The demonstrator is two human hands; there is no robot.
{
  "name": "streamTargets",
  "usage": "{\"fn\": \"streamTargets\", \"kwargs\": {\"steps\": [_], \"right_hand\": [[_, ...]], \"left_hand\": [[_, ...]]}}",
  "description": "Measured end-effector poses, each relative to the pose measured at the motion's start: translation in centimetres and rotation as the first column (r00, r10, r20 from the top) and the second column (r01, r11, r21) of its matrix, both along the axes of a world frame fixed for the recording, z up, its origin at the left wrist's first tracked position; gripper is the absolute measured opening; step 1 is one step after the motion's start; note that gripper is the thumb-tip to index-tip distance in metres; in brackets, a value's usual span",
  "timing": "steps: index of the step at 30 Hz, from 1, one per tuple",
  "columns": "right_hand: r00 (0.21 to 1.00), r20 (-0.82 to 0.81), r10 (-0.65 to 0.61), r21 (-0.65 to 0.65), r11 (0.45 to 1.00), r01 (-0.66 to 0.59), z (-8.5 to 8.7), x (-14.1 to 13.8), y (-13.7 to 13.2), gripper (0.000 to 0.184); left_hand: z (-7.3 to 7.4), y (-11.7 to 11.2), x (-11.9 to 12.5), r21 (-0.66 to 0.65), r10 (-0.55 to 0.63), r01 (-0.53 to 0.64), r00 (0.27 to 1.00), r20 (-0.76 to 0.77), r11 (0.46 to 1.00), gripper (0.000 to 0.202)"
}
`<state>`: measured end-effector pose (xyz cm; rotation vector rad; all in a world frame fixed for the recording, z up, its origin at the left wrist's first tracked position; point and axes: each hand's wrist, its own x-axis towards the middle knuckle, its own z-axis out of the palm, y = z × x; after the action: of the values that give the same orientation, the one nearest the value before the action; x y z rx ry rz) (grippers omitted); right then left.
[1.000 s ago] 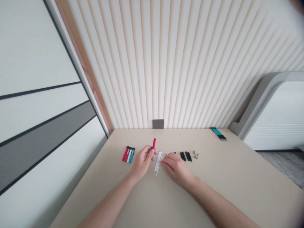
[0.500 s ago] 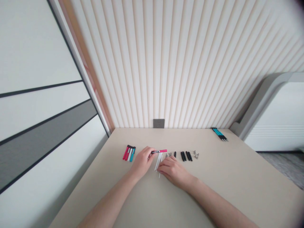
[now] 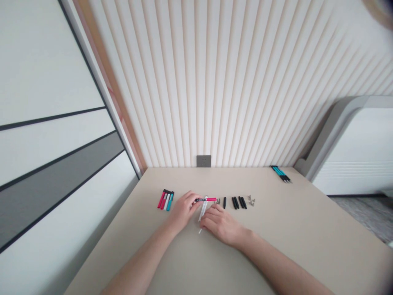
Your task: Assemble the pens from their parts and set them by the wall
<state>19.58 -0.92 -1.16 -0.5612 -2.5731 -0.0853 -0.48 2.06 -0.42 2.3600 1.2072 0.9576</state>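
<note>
My left hand (image 3: 183,209) is closed round the black end of a pink pen barrel (image 3: 211,199), which points right and lies roughly level. My right hand (image 3: 219,223) pinches a thin white pen refill (image 3: 200,231); only its lower end shows past the fingertips, the rest is hidden. Between the hands, more white refills (image 3: 202,210) lie side by side on the table. Small metal pen tips (image 3: 218,201) sit just beyond my right hand, partly covered. Right of them is one black pen grip (image 3: 224,203).
Several black grips (image 3: 239,202) and grey metal tips (image 3: 251,200) lie to the right. Pink, white and blue pen barrels (image 3: 166,200) are lined up at left. Blue-and-black pens (image 3: 281,174) rest at the table's back right corner. A ribbed wall with a socket (image 3: 204,161) stands behind.
My right hand has drawn slightly left and nearer with the refill, whose visible end now slants to the lower left. The pink barrel stays in my left hand, and the view has shifted a little.
</note>
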Motion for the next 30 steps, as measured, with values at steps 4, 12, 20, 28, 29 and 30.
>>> {"fn": "streamTargets", "kwargs": {"steps": [4,12,20,28,29,30], "right_hand": [[0.995,-0.086,-0.050,-0.064,0.997,0.044,1.7,1.2,0.1,0.018],[0.911,-0.188,-0.366,-0.216,0.921,0.325,1.9,6.1,1.8,0.022],[0.917,-0.211,-0.339,-0.269,0.922,0.280,1.4,6.8,1.3,0.022],[0.921,-0.187,-0.342,-0.260,0.921,0.290,1.6,6.6,1.3,0.022],[0.923,-0.184,-0.337,-0.254,0.924,0.287,1.6,6.5,1.2,0.023],[0.927,-0.180,-0.330,-0.246,0.927,0.282,1.6,6.3,1.1,0.023]], "left_hand": [[0.3,-0.1,-0.1,0.011,-0.010,0.010,1.000,-0.024,1.000,0.016],[0.4,-0.3,-0.1,0.061,-0.007,0.009,0.999,-0.040,0.998,0.012],[0.7,-0.5,0.3,0.050,-0.038,0.040,0.998,-0.041,0.998,0.012],[0.5,-0.3,0.1,0.037,-0.047,0.047,0.999,-0.010,0.998,0.011],[0.4,-0.3,0.2,0.036,-0.064,0.065,0.998,-0.022,0.997,0.011],[0.4,-0.4,0.2,0.033,-0.082,0.083,0.996,-0.034,0.996,0.010]]}}
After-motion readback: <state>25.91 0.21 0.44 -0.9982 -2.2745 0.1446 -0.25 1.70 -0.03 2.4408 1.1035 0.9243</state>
